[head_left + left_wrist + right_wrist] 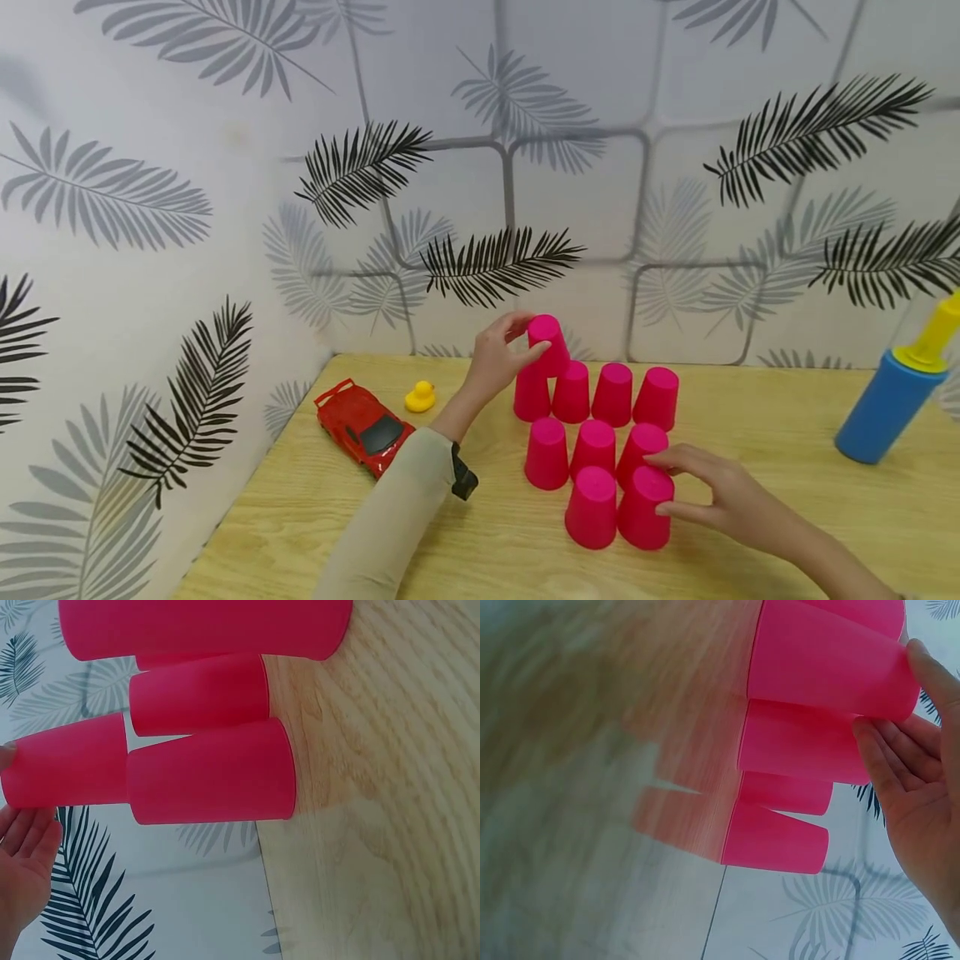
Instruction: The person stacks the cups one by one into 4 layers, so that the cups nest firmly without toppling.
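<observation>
My left hand [495,357] grips an upside-down pink cup [552,350] between thumb and fingers, at the left end of the back row. That cup sits over another upside-down cup [532,398], its rim right at the lower cup's base in the left wrist view. My right hand [723,493] has its thumb and fingers around the upper part of the front-right pink cup [643,518], which stands on the table. Beside it is the front-left cup [591,512]. Behind these come a middle row of three cups [546,457] and a back row of several [656,400].
A red toy car [360,425] and a yellow rubber duck [421,397] are on the wooden table [300,533], left of the cups. At the far right stands a blue pump with a yellow top [885,408]. A leaf-patterned wall [570,208] borders the table's back edge.
</observation>
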### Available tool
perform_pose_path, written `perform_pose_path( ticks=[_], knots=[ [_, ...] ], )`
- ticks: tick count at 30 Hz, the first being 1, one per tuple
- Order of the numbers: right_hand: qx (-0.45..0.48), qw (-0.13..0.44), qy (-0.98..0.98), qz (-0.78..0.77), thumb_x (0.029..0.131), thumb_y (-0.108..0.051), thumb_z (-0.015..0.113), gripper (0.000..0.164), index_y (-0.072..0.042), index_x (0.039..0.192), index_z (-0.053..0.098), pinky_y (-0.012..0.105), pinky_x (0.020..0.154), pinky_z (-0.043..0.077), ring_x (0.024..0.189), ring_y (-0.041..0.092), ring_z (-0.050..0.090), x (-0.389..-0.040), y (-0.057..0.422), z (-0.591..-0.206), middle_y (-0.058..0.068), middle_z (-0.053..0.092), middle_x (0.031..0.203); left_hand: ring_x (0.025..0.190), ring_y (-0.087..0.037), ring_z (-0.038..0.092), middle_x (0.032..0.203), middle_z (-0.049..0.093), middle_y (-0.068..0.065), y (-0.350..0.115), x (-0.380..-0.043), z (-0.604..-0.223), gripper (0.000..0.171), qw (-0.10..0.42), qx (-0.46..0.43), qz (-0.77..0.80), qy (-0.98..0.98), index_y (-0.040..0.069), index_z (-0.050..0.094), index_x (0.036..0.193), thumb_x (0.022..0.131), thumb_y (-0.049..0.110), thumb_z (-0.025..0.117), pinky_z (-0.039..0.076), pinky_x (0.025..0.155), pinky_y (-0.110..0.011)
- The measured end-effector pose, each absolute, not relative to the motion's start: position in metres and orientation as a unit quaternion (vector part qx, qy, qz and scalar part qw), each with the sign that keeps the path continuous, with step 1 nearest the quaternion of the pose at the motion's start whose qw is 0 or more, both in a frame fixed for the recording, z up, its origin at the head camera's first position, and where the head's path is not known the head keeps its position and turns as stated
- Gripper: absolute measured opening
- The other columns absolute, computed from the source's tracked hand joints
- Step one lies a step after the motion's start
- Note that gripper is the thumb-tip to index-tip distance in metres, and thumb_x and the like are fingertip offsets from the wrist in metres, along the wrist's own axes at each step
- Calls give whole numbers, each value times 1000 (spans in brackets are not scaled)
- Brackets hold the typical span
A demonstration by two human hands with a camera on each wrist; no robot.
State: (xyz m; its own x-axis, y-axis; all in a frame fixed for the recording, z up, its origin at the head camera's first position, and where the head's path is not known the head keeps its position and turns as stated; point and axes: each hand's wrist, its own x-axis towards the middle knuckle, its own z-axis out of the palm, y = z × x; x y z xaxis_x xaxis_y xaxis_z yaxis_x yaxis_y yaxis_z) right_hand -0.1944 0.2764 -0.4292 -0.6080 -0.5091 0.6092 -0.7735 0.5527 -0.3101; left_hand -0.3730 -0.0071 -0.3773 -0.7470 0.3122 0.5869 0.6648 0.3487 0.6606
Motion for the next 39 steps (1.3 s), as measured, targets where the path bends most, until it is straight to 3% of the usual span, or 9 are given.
perform_pose_path(
  ticks=[7, 12, 17, 27, 34, 39],
  knots=[
    [365, 201, -864, 283, 71, -17, 86, 52, -9, 118, 65, 8, 77, 54, 91, 1, 65, -193, 273, -425, 3, 70, 106, 111, -28, 66, 121, 66, -15, -3, -378, -372, 45, 190, -314, -452, -813, 3, 61, 125, 86, 19, 75, 55, 98, -40],
    [353, 187, -872, 284, 72, -19, 85, 52, -10, 119, 65, 21, 71, 60, 92, 1, 65, -192, 272, -425, 2, 70, 106, 110, -26, 67, 121, 66, -14, -2, -382, -371, 45, 193, -314, -425, -827, 3, 61, 126, 87, 22, 74, 56, 97, -37],
    [350, 180, -873, 289, 73, -20, 85, 51, -10, 119, 65, 25, 70, 61, 92, 1, 65, -192, 270, -424, 2, 70, 106, 111, -26, 66, 122, 65, -14, -3, -383, -371, 46, 175, -309, -426, -832, 4, 59, 128, 88, 22, 74, 55, 98, -38],
    [347, 206, -867, 292, 69, -14, 87, 54, -10, 118, 66, 7, 78, 53, 93, -3, 63, -183, 283, -423, -1, 70, 104, 117, -27, 62, 128, 63, -13, -12, -379, -377, 52, 157, -280, -463, -826, 5, 55, 133, 88, 23, 74, 51, 104, -37],
    [289, 225, -885, 288, 66, -7, 88, 55, -13, 116, 66, 0, 80, 47, 93, -9, 60, -172, 311, -424, -8, 69, 104, 116, -26, 63, 124, 65, -14, -29, -362, -383, 47, 176, -289, -500, -797, 1, 58, 128, 87, 18, 74, 50, 105, -36],
    [228, 259, -898, 273, 64, -5, 87, 55, -10, 114, 66, -3, 77, 44, 94, -17, 55, -168, 333, -424, -18, 65, 104, 117, -29, 62, 125, 64, -15, -39, -346, -389, 47, 151, -304, -518, -785, 0, 57, 129, 88, 16, 73, 50, 104, -39]
  ],
)
